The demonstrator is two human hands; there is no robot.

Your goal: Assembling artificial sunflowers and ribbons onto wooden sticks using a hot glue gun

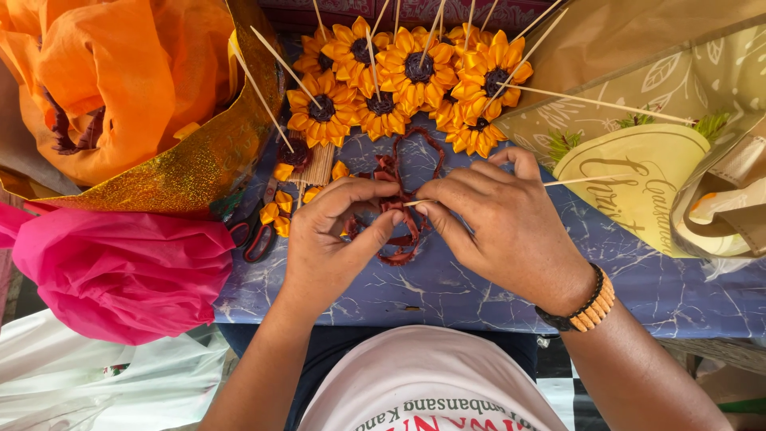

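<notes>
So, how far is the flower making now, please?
Done: a cluster of yellow ribbon sunflowers on sticks lies at the table's far edge. In hand: the left hand and right hand wind dark red ribbon around a thin stick. Left: this piece has no yellow petals yet; loose yellow petals wait nearby.

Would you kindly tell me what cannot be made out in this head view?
- Stick tip: hidden between right hand fingers.
- Dark red ribbon middle: covered by left hand.
- Scissors: blades hidden under gold paper.
- Yellow bag: cut by right edge.
</notes>
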